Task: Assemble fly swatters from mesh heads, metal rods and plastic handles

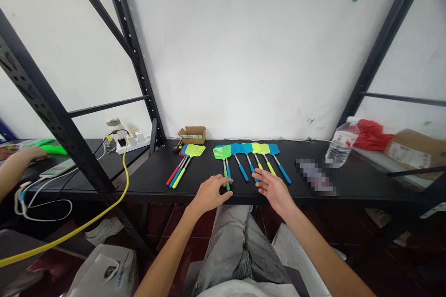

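Note:
Fly swatters lie side by side on the black table. My left hand (213,192) is at the grip of a green fly swatter (222,152), thumb and fingers apart on either side of the grip's end. My right hand (275,190) is open with fingers stretched, palm turned left, by the grips of a blue fly swatter (247,148) and a yellow one (256,148); its fingertips overlap the blue grip's lower end. Further right lies another blue fly swatter (274,149). Left of my hands is a small group: a yellow-green fly swatter (195,150) over blue and red-handled ones.
Behind the left group stands an open cardboard box (193,135). At right are a blurred-out item (315,176), a water bottle (343,143) and a red plastic bag (373,135). A yellow cable (121,195) crosses at left, near another person's hand (29,155) and a power strip (134,143).

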Available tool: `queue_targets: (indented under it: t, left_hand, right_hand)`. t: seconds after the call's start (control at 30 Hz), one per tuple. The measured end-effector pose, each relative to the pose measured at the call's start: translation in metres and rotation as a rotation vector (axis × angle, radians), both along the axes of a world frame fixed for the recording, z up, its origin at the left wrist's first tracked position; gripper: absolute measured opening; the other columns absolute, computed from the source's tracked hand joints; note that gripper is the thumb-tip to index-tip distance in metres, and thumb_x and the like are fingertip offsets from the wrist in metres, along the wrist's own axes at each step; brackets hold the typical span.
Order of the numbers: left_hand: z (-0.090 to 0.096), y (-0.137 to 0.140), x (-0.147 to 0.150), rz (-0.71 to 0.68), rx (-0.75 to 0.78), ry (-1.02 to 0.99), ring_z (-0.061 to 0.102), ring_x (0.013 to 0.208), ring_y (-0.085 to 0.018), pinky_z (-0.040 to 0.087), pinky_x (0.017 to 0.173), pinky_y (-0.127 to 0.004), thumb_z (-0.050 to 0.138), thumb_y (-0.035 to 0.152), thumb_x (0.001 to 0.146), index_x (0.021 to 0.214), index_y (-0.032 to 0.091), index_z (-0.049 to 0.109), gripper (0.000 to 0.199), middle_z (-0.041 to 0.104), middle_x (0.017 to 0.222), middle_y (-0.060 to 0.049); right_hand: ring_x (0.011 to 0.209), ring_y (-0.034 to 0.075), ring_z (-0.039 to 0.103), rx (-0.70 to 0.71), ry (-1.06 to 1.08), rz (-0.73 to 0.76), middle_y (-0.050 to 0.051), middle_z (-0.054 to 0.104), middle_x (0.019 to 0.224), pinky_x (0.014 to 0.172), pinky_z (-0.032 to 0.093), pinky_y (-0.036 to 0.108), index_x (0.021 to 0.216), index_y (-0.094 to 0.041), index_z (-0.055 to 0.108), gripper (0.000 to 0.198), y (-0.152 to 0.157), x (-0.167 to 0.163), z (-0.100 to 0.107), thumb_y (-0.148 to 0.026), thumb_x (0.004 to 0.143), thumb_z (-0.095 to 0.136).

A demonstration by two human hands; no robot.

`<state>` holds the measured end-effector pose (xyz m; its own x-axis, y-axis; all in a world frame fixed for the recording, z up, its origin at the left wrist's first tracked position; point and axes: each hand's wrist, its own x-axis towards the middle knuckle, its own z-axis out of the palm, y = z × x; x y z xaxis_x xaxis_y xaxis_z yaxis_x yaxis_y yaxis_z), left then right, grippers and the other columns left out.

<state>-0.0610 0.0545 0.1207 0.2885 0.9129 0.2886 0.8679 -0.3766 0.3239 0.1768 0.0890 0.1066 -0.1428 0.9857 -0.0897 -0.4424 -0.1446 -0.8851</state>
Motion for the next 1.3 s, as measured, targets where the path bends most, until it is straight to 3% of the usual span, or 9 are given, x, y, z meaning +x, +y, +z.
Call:
queue_targets:
  t: [0.17, 0.3, 0.47, 0.87, 1.03, 1.13, 1.2, 1.23, 1.3]
  left_hand:
    - [-0.009, 0.006, 0.002, 0.103, 0.092, 0.031, 0.059, 0.090, -0.017, 0.042, 0.069, -0.024, 0.045, 0.029, 0.093, 0.105, 0.030, 0.066, 0.025, 0.063, 0.099, -0.001]
    - [-0.016, 0.011, 0.002, 0.166, 0.156, 0.031, 0.058, 0.094, -0.018, 0.043, 0.068, -0.024, 0.044, 0.029, 0.094, 0.112, 0.029, 0.063, 0.026, 0.063, 0.101, -0.003]
    - [-0.019, 0.013, -0.003, 0.082, 0.237, 0.054, 0.056, 0.107, -0.020, 0.044, 0.090, -0.032, 0.045, 0.030, 0.095, 0.114, 0.027, 0.063, 0.027, 0.062, 0.120, -0.004]
    - [-0.012, 0.013, -0.005, 0.165, 0.156, 0.052, 0.056, 0.106, -0.022, 0.041, 0.092, -0.035, 0.048, 0.035, 0.093, 0.111, 0.025, 0.065, 0.027, 0.066, 0.116, -0.005]
    - [0.002, 0.016, -0.035, 0.300, 0.239, 0.037, 0.058, 0.105, -0.022, 0.040, 0.095, -0.034, 0.045, 0.036, 0.094, 0.110, 0.023, 0.065, 0.029, 0.065, 0.117, -0.006]
    - [0.005, 0.019, -0.068, 0.504, 0.226, 0.095, 0.059, 0.102, -0.025, 0.044, 0.089, -0.036, 0.048, 0.037, 0.091, 0.115, 0.022, 0.064, 0.033, 0.064, 0.118, -0.008]
    - [0.002, 0.020, -0.087, 0.644, 0.168, 0.171, 0.060, 0.101, -0.029, 0.046, 0.082, -0.038, 0.049, 0.039, 0.089, 0.118, 0.022, 0.063, 0.037, 0.065, 0.113, -0.010]
    - [0.000, 0.020, -0.095, 0.678, 0.138, 0.203, 0.060, 0.100, -0.031, 0.046, 0.081, -0.038, 0.050, 0.040, 0.088, 0.118, 0.022, 0.064, 0.038, 0.065, 0.111, -0.011]
    - [-0.004, 0.022, -0.104, 0.688, 0.136, 0.253, 0.060, 0.100, -0.032, 0.046, 0.079, -0.038, 0.049, 0.039, 0.087, 0.118, 0.021, 0.064, 0.038, 0.064, 0.111, -0.011]
  right_hand:
    - [0.070, 0.014, 0.063, -0.001, 0.005, 0.000, 0.009, 0.073, 0.105, 0.055, 0.049, 0.022, 0.098, -0.021, 0.074, 0.026, 0.000, 0.001, 0.000, -0.038, 0.078, 0.069]
    - [0.069, 0.014, 0.063, 0.006, 0.009, -0.004, 0.009, 0.073, 0.103, 0.056, 0.048, 0.022, 0.098, -0.021, 0.074, 0.027, 0.000, 0.001, 0.000, -0.038, 0.079, 0.069]
    - [0.069, 0.014, 0.063, 0.000, 0.011, -0.010, 0.009, 0.073, 0.102, 0.056, 0.048, 0.023, 0.098, -0.020, 0.074, 0.026, -0.001, 0.001, 0.002, -0.037, 0.080, 0.068]
    - [0.068, 0.015, 0.064, 0.005, 0.009, -0.008, 0.009, 0.073, 0.103, 0.056, 0.048, 0.024, 0.098, -0.021, 0.073, 0.026, -0.003, 0.001, 0.001, -0.037, 0.079, 0.068]
    - [0.068, 0.014, 0.062, 0.009, 0.006, -0.012, 0.009, 0.073, 0.099, 0.056, 0.047, 0.024, 0.096, -0.019, 0.073, 0.026, -0.004, -0.003, 0.012, -0.039, 0.078, 0.069]
    - [0.066, 0.015, 0.061, 0.102, 0.066, 0.054, 0.007, 0.072, 0.089, 0.056, 0.046, 0.024, 0.083, -0.019, 0.071, 0.022, -0.026, -0.013, 0.041, -0.040, 0.077, 0.069]
    - [0.067, 0.016, 0.061, 0.236, 0.175, 0.209, 0.006, 0.069, 0.085, 0.058, 0.046, 0.026, 0.075, -0.020, 0.068, 0.019, -0.058, -0.018, 0.052, -0.039, 0.078, 0.067]
    - [0.066, 0.017, 0.061, 0.266, 0.207, 0.311, 0.007, 0.068, 0.084, 0.059, 0.047, 0.028, 0.074, -0.021, 0.066, 0.019, -0.080, -0.019, 0.049, -0.040, 0.078, 0.066]
    - [0.063, 0.020, 0.061, 0.267, 0.263, 0.465, 0.007, 0.067, 0.080, 0.056, 0.049, 0.033, 0.077, -0.025, 0.066, 0.026, -0.131, -0.015, 0.020, -0.050, 0.077, 0.065]
